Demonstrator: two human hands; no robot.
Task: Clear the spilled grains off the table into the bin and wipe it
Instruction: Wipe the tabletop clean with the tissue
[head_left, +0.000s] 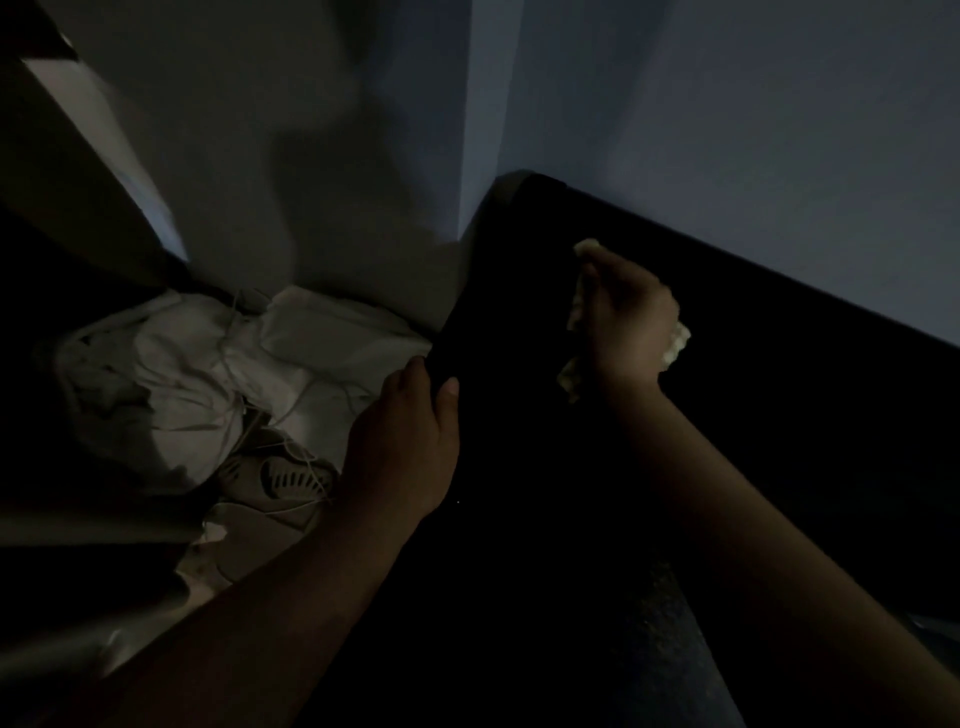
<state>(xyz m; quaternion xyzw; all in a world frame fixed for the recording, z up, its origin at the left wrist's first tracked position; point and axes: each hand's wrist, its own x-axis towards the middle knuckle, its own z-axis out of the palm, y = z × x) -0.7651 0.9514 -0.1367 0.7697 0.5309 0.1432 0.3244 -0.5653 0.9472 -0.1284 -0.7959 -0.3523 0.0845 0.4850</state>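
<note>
Both forearms are stretching across the lower frame. Left hand is gripping the left edge of the dark table, thumb on top. Right hand is clutching a crumpled pale cloth on the tabletop, further in, nearer the wall. Grains are too dark to spot and no bin is showing. Likely wiping leftward toward the gripped edge.
</note>
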